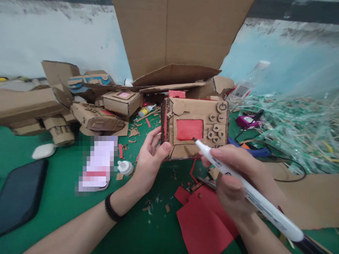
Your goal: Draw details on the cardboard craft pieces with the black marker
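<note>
A cardboard box model with a red rectangular panel and raised cardboard buttons is held up in the middle of the view. My left hand grips its lower left corner, thumb on the front face. A white marker lies in my right hand, between thumb and fingers. Its dark tip is at the lower right part of the red panel; whether it touches the surface I cannot tell. The fingers behind the box are partly hidden.
Red paper and partly hidden scissors lie below the box. To the left are a phone, a small white bottle, a dark case and cardboard models. Shredded plastic and a clear bottle stand right.
</note>
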A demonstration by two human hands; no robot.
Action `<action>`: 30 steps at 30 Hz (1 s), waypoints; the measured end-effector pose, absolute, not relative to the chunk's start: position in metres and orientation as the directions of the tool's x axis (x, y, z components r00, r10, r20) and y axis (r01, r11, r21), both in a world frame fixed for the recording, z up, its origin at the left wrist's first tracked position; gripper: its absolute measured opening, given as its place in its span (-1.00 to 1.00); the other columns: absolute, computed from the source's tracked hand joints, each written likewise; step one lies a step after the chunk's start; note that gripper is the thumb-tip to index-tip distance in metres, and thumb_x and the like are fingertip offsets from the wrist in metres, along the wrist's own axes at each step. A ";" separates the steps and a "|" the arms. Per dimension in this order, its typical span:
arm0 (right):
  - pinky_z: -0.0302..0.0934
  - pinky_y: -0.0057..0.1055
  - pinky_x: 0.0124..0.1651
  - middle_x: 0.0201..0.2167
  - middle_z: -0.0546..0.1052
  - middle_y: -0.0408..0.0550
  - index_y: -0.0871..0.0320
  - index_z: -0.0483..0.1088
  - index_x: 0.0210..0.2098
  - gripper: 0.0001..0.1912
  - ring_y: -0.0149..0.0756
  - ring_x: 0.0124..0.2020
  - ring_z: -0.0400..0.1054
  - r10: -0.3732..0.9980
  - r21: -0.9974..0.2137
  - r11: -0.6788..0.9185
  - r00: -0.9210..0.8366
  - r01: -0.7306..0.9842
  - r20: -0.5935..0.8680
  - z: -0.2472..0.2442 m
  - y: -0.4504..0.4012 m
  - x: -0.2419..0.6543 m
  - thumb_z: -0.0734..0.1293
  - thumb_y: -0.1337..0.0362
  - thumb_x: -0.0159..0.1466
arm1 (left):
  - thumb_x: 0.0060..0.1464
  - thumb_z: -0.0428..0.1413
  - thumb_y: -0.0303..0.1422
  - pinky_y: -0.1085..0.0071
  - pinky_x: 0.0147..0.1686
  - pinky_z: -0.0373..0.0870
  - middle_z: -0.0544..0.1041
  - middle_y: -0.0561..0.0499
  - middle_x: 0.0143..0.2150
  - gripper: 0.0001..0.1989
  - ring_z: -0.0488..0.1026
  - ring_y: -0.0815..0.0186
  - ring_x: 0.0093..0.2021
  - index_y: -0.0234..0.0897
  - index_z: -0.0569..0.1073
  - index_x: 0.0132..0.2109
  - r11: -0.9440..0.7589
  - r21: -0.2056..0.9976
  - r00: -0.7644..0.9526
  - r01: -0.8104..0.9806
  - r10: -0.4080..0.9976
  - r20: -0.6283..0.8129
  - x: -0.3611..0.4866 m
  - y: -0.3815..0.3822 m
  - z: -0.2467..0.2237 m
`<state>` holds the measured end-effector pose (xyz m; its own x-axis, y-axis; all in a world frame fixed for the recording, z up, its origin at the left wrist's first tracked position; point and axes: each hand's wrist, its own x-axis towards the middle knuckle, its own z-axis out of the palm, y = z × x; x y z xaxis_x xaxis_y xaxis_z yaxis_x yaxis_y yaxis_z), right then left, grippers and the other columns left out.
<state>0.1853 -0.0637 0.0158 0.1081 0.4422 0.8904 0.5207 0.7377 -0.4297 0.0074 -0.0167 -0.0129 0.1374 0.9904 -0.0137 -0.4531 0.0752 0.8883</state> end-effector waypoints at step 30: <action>0.55 -0.45 -0.39 -0.44 0.73 -0.16 0.04 0.58 -0.25 -0.85 -0.25 -0.46 0.68 0.542 -0.418 0.611 0.029 0.672 0.840 0.025 -0.067 0.176 0.39 0.40 0.38 | 0.07 0.49 0.00 0.01 0.50 0.32 0.54 -0.14 0.38 -0.29 0.41 -0.06 0.47 -0.15 0.48 0.25 0.108 0.878 0.160 -0.467 0.986 -0.036 0.012 -0.023 -0.010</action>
<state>0.1765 -0.0669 0.0251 0.0291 0.5420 0.8399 0.6721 0.6113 -0.4178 0.0118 -0.0232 -0.0098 0.1604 0.9864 -0.0359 -0.4668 0.1078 0.8778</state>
